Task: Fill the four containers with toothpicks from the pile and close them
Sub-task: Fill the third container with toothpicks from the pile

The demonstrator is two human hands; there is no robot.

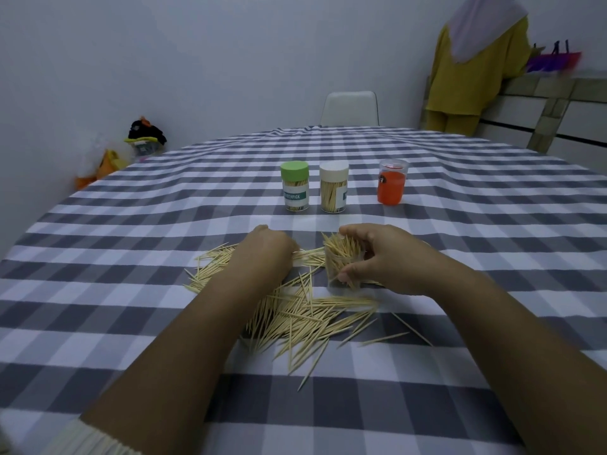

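Right hand point(387, 257) grips a clear container point(341, 267), thumb on its near side and fingers curled round its far side. The container stands open, tilted slightly, packed with toothpicks whose tips bristle above the rim. It sits at the far right edge of the toothpick pile point(295, 310).

Left hand point(266, 254) lies knuckles-up on the far left part of the pile. Its fingers curl downward out of sight; whether they hold toothpicks cannot be told.

The pile spreads loose across the grey-and-white checked tablecloth point(131, 257), between and under both forearms, with strays scattered to the near right.

Farther back stand three containers in a row. Green-lidded container point(295, 186), left, closed, toothpicks visible inside. White-lidded container point(333, 186), just right of it, closed, filled. Orange container point(391, 182), well apart to the right, under a clear cap; contents not discernible.

A white chair point(349, 108) stands at the far side of the table.
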